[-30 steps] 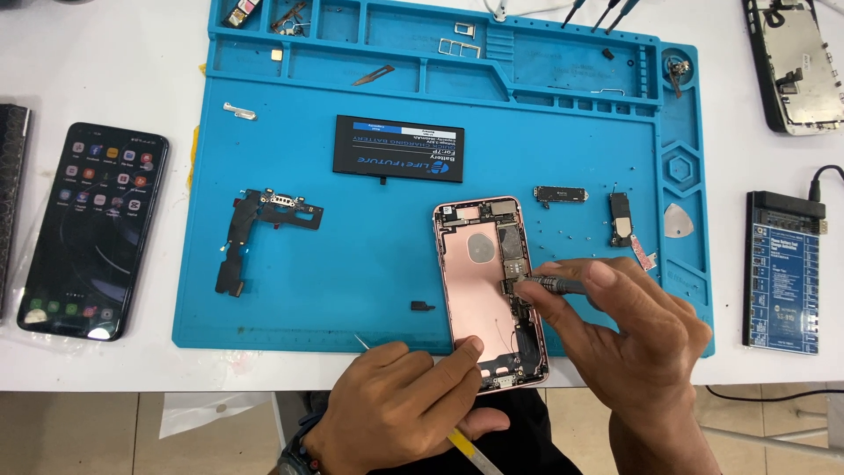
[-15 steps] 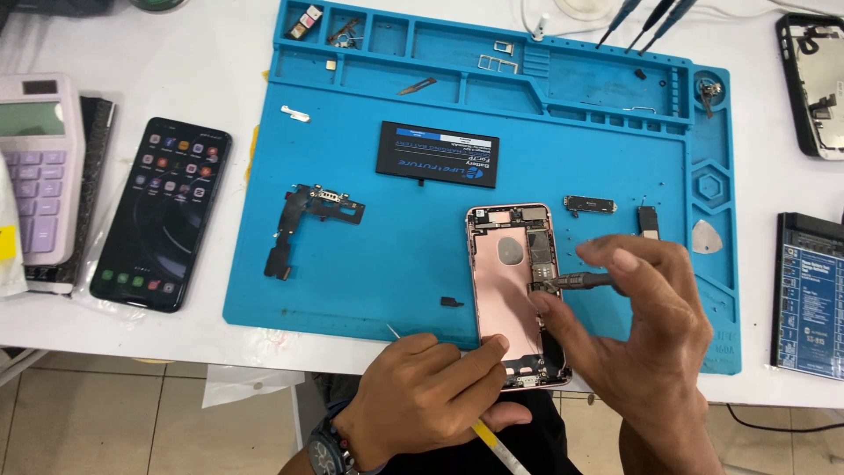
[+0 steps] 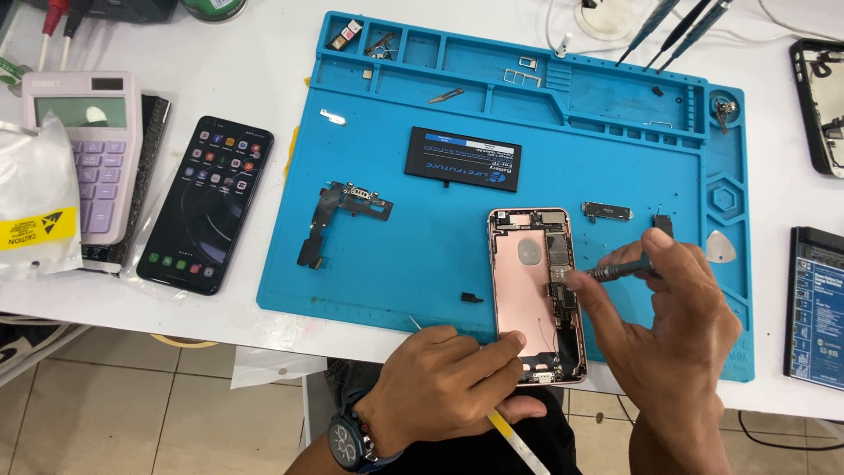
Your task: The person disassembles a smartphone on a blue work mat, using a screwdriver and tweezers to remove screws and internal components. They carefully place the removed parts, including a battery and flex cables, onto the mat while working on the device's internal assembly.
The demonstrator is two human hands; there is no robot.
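Observation:
An opened pink phone body [image 3: 526, 281] lies face down on the blue repair mat [image 3: 413, 255], its circuit board exposed along the right side. My right hand [image 3: 668, 325] grips a dark screwdriver [image 3: 615, 270] whose tip rests on the board. My left hand [image 3: 444, 387] presses a finger on the phone's lower edge and holds a thin yellow-and-white tool [image 3: 514, 435]. A black battery [image 3: 463, 159] and a black flex cable part [image 3: 338, 215] lie on the mat further up and left.
A black smartphone [image 3: 207, 202] with a lit screen and a pale calculator [image 3: 92, 149] lie left of the mat. Small parts sit in the mat's top trays [image 3: 527, 66]. A dark board [image 3: 816, 303] lies right, another phone frame [image 3: 822, 101] at top right.
The view has shifted left, bringing the calculator and a plastic bag into sight. My right hand keeps the screwdriver on the board, and my left hand stays at the phone's bottom edge.

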